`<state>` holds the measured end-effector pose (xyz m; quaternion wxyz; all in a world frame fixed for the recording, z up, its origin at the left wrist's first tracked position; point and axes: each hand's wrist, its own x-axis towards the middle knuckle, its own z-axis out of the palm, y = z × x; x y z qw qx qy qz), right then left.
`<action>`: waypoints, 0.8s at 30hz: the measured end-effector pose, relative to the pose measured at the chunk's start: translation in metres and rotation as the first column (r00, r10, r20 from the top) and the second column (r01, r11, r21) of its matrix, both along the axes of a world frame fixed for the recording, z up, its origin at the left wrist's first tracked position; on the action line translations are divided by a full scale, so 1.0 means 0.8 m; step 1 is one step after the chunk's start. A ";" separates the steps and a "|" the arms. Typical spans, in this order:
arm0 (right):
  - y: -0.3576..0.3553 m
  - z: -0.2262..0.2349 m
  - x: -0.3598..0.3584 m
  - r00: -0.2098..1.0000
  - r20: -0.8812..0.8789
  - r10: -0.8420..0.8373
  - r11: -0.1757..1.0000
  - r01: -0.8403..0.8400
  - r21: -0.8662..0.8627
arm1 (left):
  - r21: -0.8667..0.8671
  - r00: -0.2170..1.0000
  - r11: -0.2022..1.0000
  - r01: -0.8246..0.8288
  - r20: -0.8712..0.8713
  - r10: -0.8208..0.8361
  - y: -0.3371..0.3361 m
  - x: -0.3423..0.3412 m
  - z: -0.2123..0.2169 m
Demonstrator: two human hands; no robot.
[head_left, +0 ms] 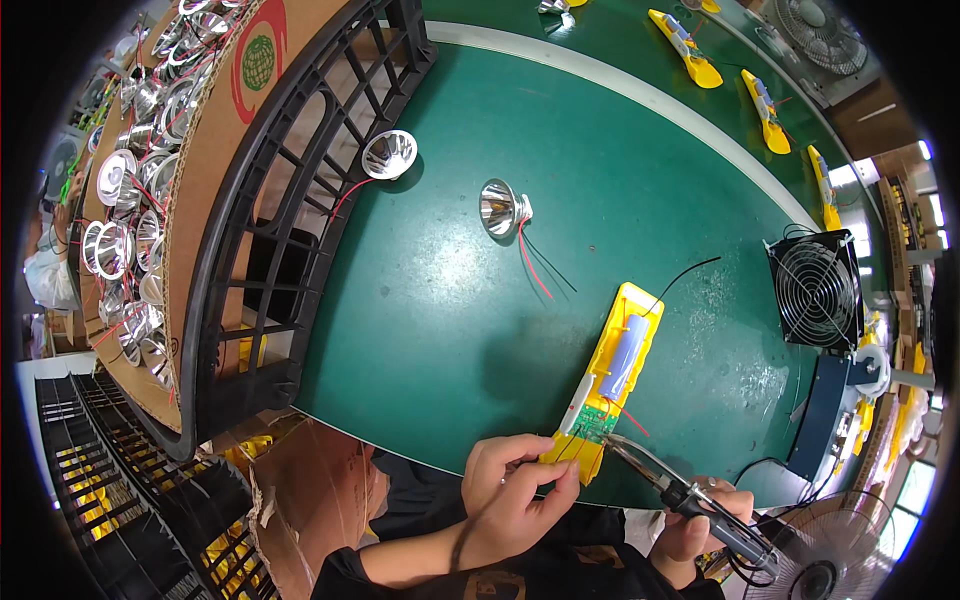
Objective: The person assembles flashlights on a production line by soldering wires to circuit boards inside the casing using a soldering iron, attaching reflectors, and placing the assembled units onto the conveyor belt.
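A long yellow plastic housing (648,308) lies open on the green bench, with a lilac cylindrical battery (625,356) in it. Below the battery sits a small green circuit board (597,420), with red and black wires around it. My left hand (515,495) is closed at the housing's near end, thumb and index finger pinching what looks like a thin dark wire. In my right hand (700,520) is a soldering iron (735,538), its tip at the board's right edge. Whether the tip touches the board cannot be made out.
Two silver reflector cups (498,208) (390,155) with wires lie on the bench. At left, a black plastic crate (270,170) stands beside a cardboard box (215,190) of reflectors. A black fan (815,290) stands at right; more yellow housings (765,110) lie beyond the pale rail.
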<state>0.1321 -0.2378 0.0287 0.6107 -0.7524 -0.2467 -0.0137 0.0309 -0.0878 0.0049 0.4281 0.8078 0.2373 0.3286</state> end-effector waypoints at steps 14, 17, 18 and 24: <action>0.007 0.035 0.026 0.988 -0.109 0.111 0.988 -0.121 -0.093 | 0.059 1.000 0.998 0.013 -0.015 -0.012 0.003 -0.002 -0.002; 0.003 0.037 0.028 0.984 -0.135 0.117 0.980 -0.136 -0.145 | 0.055 1.000 0.998 -0.013 -0.002 0.013 0.002 -0.001 -0.003; 0.003 0.037 0.029 0.986 -0.123 0.115 0.976 -0.135 -0.170 | 0.035 1.000 0.999 -0.011 0.004 0.010 0.002 0.000 -0.002; 0.000 0.036 0.033 0.989 -0.076 0.126 0.965 -0.140 -0.224 | 0.030 1.000 1.000 -0.009 0.015 0.008 0.002 0.001 -0.001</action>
